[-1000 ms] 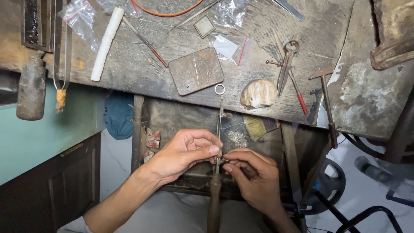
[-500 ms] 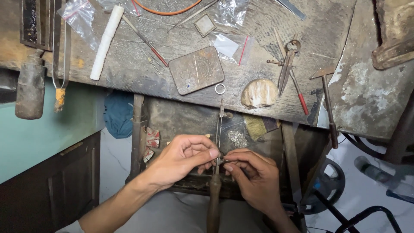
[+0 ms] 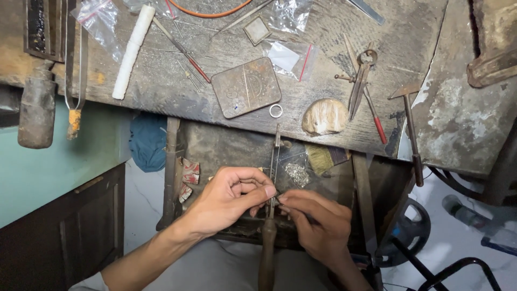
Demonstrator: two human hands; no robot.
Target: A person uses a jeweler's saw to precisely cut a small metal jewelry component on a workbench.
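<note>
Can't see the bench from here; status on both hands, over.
Left hand and right hand pinch a small piece against the wooden-handled file. Nothing in the way.

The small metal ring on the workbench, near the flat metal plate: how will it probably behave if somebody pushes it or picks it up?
The small metal ring lies flat on the rough workbench, so a push would probably slide it, not roll it. It looks thin and light, likely hard to pinch. It sits close to the bench edge, beside the flat metal plate, so it might drop off.
</note>
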